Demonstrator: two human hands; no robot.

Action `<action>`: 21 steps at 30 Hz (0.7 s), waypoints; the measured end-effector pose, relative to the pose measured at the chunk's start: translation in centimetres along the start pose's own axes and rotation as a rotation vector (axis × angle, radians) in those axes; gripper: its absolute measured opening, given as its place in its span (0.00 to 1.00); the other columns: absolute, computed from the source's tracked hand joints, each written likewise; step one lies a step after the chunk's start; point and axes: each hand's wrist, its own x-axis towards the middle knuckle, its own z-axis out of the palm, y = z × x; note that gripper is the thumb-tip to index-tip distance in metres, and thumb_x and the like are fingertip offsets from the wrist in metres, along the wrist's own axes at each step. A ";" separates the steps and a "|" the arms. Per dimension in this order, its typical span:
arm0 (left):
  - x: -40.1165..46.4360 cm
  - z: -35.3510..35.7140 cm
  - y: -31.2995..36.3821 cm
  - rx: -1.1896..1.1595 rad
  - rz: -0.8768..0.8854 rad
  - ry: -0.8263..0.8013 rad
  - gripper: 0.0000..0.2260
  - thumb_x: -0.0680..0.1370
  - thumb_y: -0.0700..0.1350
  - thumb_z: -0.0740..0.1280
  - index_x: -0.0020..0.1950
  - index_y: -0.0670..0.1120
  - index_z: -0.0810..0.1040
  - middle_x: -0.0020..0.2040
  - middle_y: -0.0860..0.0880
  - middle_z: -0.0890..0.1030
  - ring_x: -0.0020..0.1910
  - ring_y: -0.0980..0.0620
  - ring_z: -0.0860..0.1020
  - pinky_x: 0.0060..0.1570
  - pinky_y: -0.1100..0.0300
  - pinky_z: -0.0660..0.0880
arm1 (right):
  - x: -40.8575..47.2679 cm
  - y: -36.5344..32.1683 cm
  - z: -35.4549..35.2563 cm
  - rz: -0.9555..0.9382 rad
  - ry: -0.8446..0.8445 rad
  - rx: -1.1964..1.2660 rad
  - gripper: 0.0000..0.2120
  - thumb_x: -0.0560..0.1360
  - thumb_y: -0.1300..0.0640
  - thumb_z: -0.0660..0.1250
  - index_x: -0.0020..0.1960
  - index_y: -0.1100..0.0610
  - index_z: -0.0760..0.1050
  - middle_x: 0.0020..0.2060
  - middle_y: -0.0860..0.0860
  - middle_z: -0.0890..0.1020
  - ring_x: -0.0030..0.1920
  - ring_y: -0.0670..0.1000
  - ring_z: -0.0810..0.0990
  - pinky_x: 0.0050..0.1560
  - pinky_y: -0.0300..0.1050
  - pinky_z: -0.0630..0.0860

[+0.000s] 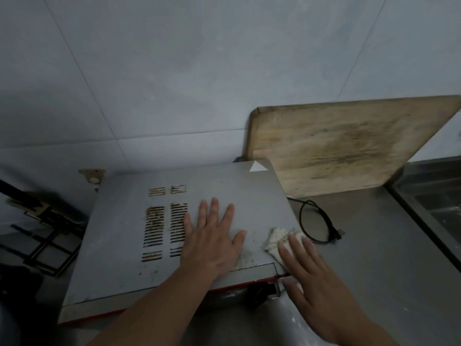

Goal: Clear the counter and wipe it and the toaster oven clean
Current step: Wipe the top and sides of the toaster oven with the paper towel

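Head view, the only one I've got: I'm partway thru the oven wipe, not near the end.

My left hand (212, 239) lies flat on top of the toaster oven (119, 228), fingers straight and spread, holding nothing, just pressing down to steady the box. My right hand (314, 278) is at the oven's front right corner, fingers straight, pressing down on a whitish cloth (277, 239). No real grip on it; the fingers lie over the cloth rather than curl round it, as far as I can see. The cloth sits on the oven top right at that corner, part of it under my fingers.

Done so far, judging by the surface: the right half of the oven top looks fairly clean, esp. toward the back. Not done: crumbs and a gritty smear (245, 258) between my two hands, specks near the front left, and the vent slots (154, 226) are caked with brownish grime. Front and sides of the oven are mostly out of sight, can't tell their state.

The counter (374, 258) isn't cleared yet: a power cord (316, 221) lies looped just beside the oven, and a worn wooden cutting board (336, 146) leans against the wall behind. Counter itself looks dull w/ faint pale streaks near me, so I judge it unwiped. A dark stove grate (47, 243) sits to the left, sink edge (429, 203) at right.
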 end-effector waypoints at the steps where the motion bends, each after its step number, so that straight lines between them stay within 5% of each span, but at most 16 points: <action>1: 0.0 0.0 0.0 -0.001 0.001 -0.002 0.32 0.79 0.69 0.38 0.80 0.60 0.34 0.80 0.50 0.32 0.78 0.47 0.29 0.75 0.37 0.36 | -0.1 0.0 -0.2 0.003 -0.025 -0.014 0.30 0.78 0.32 0.35 0.78 0.40 0.41 0.78 0.41 0.37 0.78 0.47 0.31 0.77 0.43 0.39; 6: 0.0 -0.2 0.1 -0.004 -0.004 0.000 0.32 0.79 0.69 0.39 0.80 0.60 0.35 0.81 0.51 0.33 0.78 0.47 0.30 0.75 0.38 0.36 | 5.3 0.0 -2.1 -0.060 -0.068 -0.105 0.33 0.77 0.34 0.32 0.79 0.44 0.39 0.78 0.46 0.35 0.78 0.52 0.32 0.77 0.44 0.36; 11: 0.1 -0.2 0.0 -0.025 -0.021 0.007 0.32 0.79 0.68 0.42 0.80 0.61 0.36 0.81 0.51 0.34 0.78 0.49 0.30 0.76 0.39 0.35 | 18.1 1.1 -3.8 -0.054 -0.080 -0.127 0.32 0.81 0.37 0.41 0.81 0.50 0.46 0.80 0.56 0.47 0.80 0.60 0.44 0.79 0.55 0.47; 15: 0.1 -0.1 -0.1 -0.039 -0.022 0.022 0.32 0.79 0.67 0.43 0.80 0.61 0.38 0.82 0.51 0.35 0.79 0.50 0.32 0.76 0.40 0.35 | 27.9 2.0 -3.9 -0.043 -0.135 -0.150 0.46 0.73 0.33 0.23 0.78 0.57 0.55 0.76 0.63 0.60 0.74 0.67 0.58 0.74 0.61 0.54; 19: 0.0 0.0 -0.2 -0.039 -0.026 0.024 0.31 0.80 0.67 0.44 0.80 0.61 0.37 0.81 0.52 0.35 0.79 0.50 0.32 0.76 0.40 0.35 | 26.8 1.0 -4.5 -0.062 -0.019 -0.166 0.27 0.83 0.45 0.46 0.78 0.56 0.56 0.76 0.62 0.58 0.74 0.65 0.57 0.75 0.56 0.52; 21: 0.0 0.0 -0.1 -0.048 -0.033 0.038 0.31 0.80 0.67 0.44 0.80 0.61 0.38 0.81 0.52 0.35 0.79 0.50 0.33 0.76 0.41 0.35 | 24.6 1.0 -4.0 -0.053 0.055 -0.155 0.27 0.83 0.45 0.50 0.79 0.55 0.55 0.78 0.60 0.56 0.76 0.64 0.53 0.77 0.54 0.50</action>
